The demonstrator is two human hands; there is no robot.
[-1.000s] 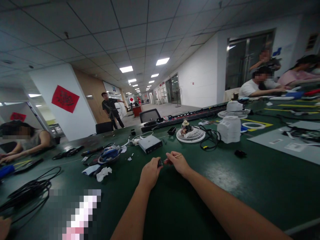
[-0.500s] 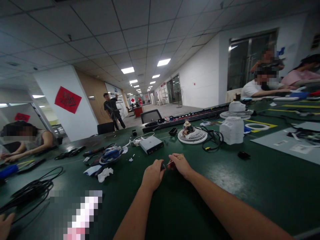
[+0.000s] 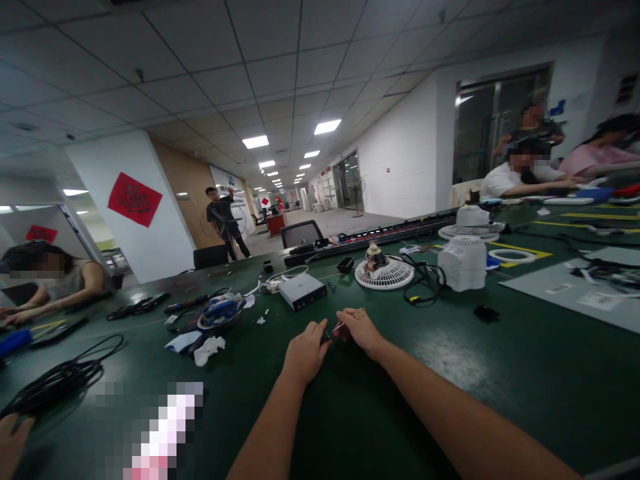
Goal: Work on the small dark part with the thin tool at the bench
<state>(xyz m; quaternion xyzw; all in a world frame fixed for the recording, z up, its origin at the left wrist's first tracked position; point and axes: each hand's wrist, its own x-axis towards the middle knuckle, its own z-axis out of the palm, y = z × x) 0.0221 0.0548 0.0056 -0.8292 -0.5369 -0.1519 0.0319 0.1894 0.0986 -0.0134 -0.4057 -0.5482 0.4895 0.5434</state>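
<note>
So the green table [image 3: 520, 373] took up most of the view, with a white grille [image 3: 385, 275] sitting past the hands and a grey box [image 3: 303, 291] a bit nearer, off to the left. The left hand [image 3: 306, 351] had its fingers wrapped on a small dark part [image 3: 326, 336], mostly hidden by the grip, right in front of the right hand [image 3: 361, 329]. That one was pinching a thin rod [image 3: 339, 327], tip aimed at the part; couldn't tell if they touched. My read: the step was fiddly rod-on-part work, and the next move called for a firm left grip and a lined-up tip before any pressure, lol.
</note>
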